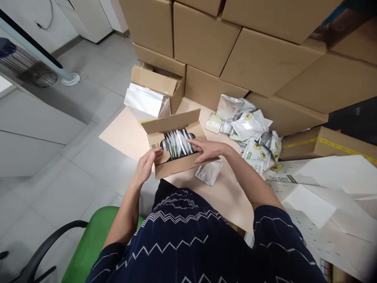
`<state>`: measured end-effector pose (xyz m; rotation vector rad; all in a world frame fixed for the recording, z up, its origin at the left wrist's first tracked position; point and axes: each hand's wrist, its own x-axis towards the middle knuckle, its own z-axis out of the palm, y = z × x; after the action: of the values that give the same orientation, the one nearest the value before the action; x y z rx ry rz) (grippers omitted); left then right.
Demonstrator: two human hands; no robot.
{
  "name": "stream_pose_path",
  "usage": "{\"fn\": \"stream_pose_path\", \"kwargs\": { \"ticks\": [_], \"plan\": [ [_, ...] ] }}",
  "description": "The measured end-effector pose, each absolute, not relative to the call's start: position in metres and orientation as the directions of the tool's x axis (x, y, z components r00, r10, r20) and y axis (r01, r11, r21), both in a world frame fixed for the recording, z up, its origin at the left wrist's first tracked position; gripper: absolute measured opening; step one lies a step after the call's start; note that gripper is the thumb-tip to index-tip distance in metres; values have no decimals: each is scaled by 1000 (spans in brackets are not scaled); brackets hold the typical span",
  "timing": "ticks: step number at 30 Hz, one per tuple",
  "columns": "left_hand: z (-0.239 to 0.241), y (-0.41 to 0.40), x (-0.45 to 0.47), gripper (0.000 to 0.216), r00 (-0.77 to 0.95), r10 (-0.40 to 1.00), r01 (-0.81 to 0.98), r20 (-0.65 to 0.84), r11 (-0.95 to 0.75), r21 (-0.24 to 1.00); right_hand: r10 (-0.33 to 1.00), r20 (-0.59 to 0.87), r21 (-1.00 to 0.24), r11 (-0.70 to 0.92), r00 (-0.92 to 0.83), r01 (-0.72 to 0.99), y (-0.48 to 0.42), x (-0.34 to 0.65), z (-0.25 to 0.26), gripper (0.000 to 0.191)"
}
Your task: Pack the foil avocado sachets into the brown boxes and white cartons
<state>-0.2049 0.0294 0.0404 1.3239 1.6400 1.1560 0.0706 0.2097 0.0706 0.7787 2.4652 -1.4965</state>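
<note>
A small open cardboard box (176,167) sits on a flat sheet of cardboard (123,133), filled with a row of silver sachets (178,143) standing on edge. My left hand (146,165) grips the box's left end flap, fingers curled round it. My right hand (206,150) lies flat across the sachets and the box's near right wall, fingers stretched out. One loose silver sachet (209,171) lies just in front of the box by my right wrist.
A heap of silver and avocado-print sachets (250,127) lies to the right. Another open box (156,88) with white packets stands behind. Stacked cartons (235,47) wall the back. White printed boxes (324,188) lie at right, a green chair (88,243) at lower left.
</note>
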Motion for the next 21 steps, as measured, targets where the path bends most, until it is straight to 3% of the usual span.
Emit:
{"fn": "stream_pose_path", "kwargs": {
  "ticks": [4, 7, 9, 12, 14, 16, 18, 21],
  "plan": [
    [35, 43, -207, 35, -67, 998, 637, -11, 51, 769, 473, -352, -855, 189, -808, 483, 207, 80, 60, 71],
    [39, 32, -215, 43, 49, 999, 700, 25, -52, 712, 641, -311, -909, 16, -702, 417, 212, 98, 54, 46],
    [43, 16, -223, 52, 90, 996, 697, 24, -80, 713, 701, -276, -923, -1, -657, 386, 212, 116, 54, 39],
    [48, -2, -231, 54, 147, 988, 703, -52, -68, 708, 619, -268, -919, 64, -738, 388, 207, 139, 58, 41],
    [46, -1, -230, 55, 76, 995, 684, -64, -5, 729, 565, -285, -913, 84, -774, 398, 204, 143, 59, 45],
    [40, 11, -226, 60, -136, 990, 625, -19, 101, 774, 643, -275, -905, 79, -715, 419, 204, 135, 55, 45],
    [31, 30, -222, 78, -356, 934, 564, 12, 205, 800, 791, -237, -870, 86, -564, 486, 209, 119, 48, 48],
    [20, 58, -224, 122, -453, 891, 580, 37, 262, 771, 892, -175, -774, 137, -417, 618, 226, 91, 37, 79]
  ]
}}
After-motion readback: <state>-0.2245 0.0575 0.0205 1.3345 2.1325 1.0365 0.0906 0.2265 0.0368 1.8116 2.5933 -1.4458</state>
